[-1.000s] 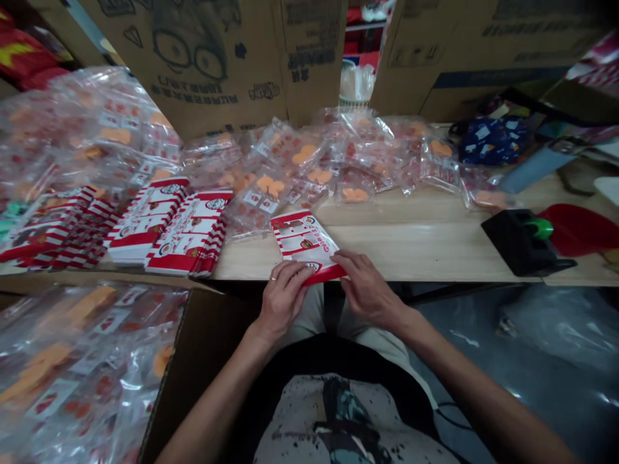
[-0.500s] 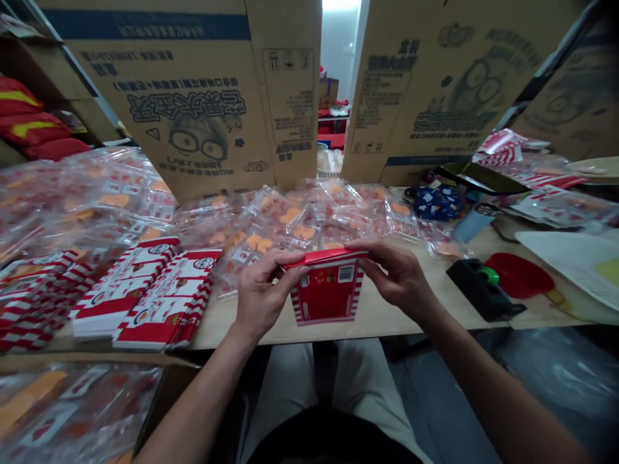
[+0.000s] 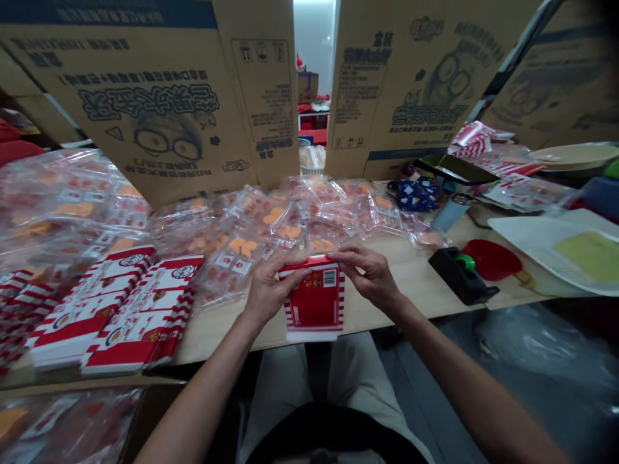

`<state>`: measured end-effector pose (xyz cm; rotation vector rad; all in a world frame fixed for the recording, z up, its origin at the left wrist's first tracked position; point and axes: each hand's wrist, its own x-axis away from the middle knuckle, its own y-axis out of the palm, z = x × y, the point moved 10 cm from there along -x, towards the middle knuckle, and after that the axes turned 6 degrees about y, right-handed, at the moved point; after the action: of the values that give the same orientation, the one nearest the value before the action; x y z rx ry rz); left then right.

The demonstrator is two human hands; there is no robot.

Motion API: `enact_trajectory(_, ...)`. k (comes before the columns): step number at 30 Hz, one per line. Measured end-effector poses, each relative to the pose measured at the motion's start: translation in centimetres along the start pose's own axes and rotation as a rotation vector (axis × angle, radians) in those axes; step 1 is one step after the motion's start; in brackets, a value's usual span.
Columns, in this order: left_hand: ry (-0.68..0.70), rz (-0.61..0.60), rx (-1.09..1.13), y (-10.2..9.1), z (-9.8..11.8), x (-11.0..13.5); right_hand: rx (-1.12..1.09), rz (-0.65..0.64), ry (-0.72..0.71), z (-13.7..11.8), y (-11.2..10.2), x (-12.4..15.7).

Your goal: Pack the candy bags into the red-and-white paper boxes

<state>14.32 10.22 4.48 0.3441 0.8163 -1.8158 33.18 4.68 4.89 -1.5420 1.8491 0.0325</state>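
A red and white striped carton (image 3: 316, 303) is held upright over the front edge of the wooden table (image 3: 416, 283), its barcode side facing me. My left hand (image 3: 268, 287) pinches its top left corner. My right hand (image 3: 370, 274) pinches its top right edge, fingers curled over the top flap. Two stacks of flat striped cartons (image 3: 120, 309) lie on the table to the left. Clear packets with orange pieces (image 3: 271, 219) are heaped just behind the carton.
Big cardboard boxes (image 3: 159, 103) stand along the table's back with a gap between them. A black tape dispenser (image 3: 459, 274), a red paddle (image 3: 493, 261) and a white tray (image 3: 536, 241) lie to the right. A box of more packets (image 3: 58, 425) sits at lower left.
The carton lay flat at the table edge a second ago. Both hands lifted it and stood it upright, then lowered it slightly as the view shifted right.
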Motion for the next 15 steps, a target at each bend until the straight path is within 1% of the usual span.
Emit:
enact_trajectory(3, 0.044, -0.064, -0.06, 0.6, 1.0, 0.1, -0.027, -0.007, 0.025, 0.6, 0.1, 0.5)
enact_trajectory(6, 0.047, -0.035, -0.059, -0.1, 2.9, -1.1, -0.102, 0.035, 0.118, 0.6, -1.2, 0.2)
enact_trajectory(8, 0.017, -0.037, -0.045, -0.4, 3.7, -2.2, -0.16, 0.06, 0.174, 0.3, -2.3, -0.5)
enact_trajectory(10, -0.042, -0.114, -0.028, 0.4, 3.7, -3.0, -0.216, 0.05, 0.214, -0.1, -2.8, -1.1)
enact_trajectory(12, -0.101, -0.202, 0.008, 1.6, 3.4, -3.2, -0.272, 0.03, 0.266, -0.1, -2.7, -1.2)
enact_trajectory(14, -0.094, -0.246, 0.014, 2.3, 3.5, -3.5, -0.33, 0.034, 0.321, 0.2, -2.5, -0.6)
enact_trajectory(15, -0.048, -0.247, -0.014, 2.2, 4.1, -3.8, -0.346, 0.045, 0.335, 0.4, -2.5, -0.1)
